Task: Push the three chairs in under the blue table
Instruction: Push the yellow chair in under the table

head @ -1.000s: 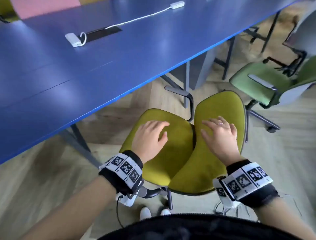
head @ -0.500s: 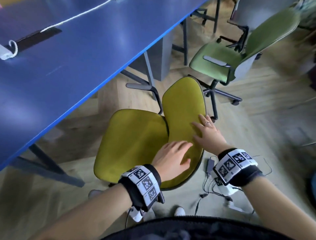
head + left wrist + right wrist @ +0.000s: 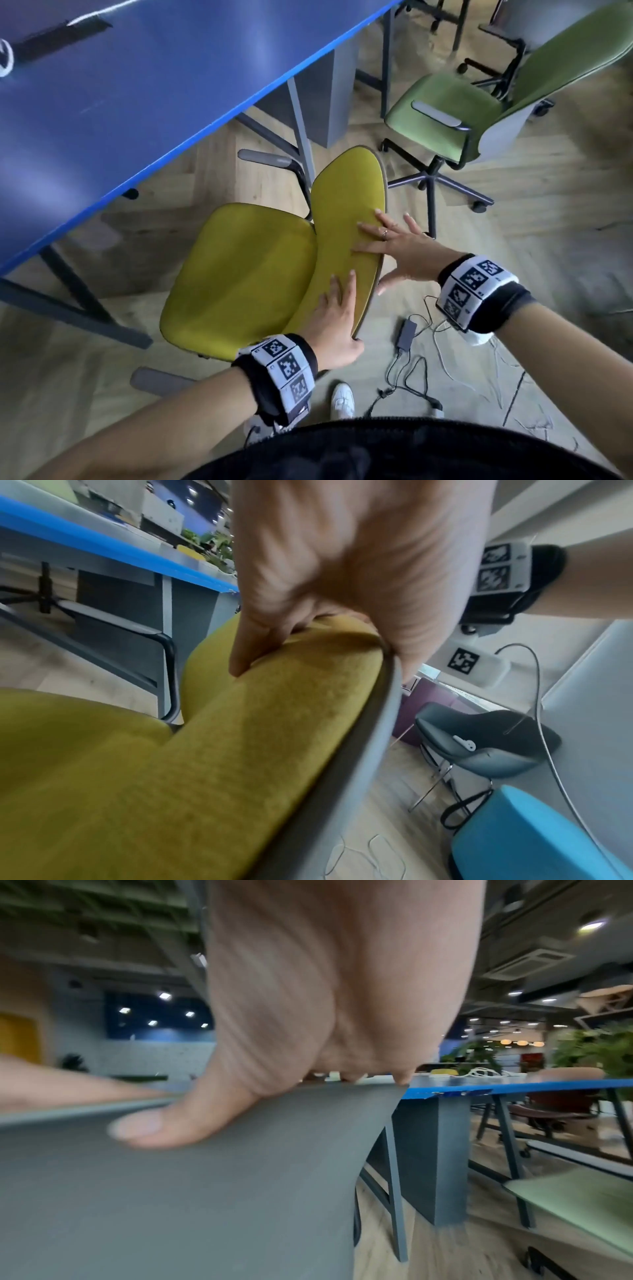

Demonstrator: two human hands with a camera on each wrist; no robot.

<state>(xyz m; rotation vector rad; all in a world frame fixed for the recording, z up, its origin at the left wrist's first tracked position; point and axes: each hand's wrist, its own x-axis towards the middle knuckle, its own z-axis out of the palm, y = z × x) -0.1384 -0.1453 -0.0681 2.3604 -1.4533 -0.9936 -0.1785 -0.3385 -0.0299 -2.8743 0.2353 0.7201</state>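
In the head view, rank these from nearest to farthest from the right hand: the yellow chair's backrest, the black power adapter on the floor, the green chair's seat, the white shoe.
From the right hand:
1. Yellow chair's backrest, touched, under the fingers.
2. Black power adapter, on the floor just below the hand.
3. White shoe, lower, by the person's body; green chair's seat, up and right. Too close to call.

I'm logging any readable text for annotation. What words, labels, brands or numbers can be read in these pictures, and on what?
None can be read.
Left wrist band: black-and-white square marker codes only, no letters.
Right wrist band: the same kind of codes.
White box under the right wrist: one marker code, no text.
Purple panel behind: faint lettering, too blurred to read.
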